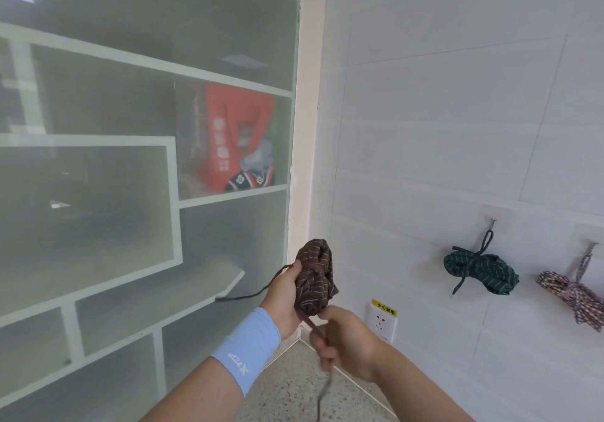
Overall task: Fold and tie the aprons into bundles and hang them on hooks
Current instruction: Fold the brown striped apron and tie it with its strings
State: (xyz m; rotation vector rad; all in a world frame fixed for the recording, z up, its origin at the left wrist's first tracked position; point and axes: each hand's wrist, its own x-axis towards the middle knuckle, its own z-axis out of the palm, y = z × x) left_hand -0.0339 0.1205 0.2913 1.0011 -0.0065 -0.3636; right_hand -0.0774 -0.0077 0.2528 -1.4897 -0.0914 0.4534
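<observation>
Glossy white tiles (457, 111), crumpled striped apron bundle (315, 274)

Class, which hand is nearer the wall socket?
Right. The right hand, gripping the string, is just left of the socket; the left hand, holding the brown bundle, is farther left.

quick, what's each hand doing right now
Left hand: grips the brown striped apron bundle.
Right hand: pinches the bundle's tie string.
</observation>
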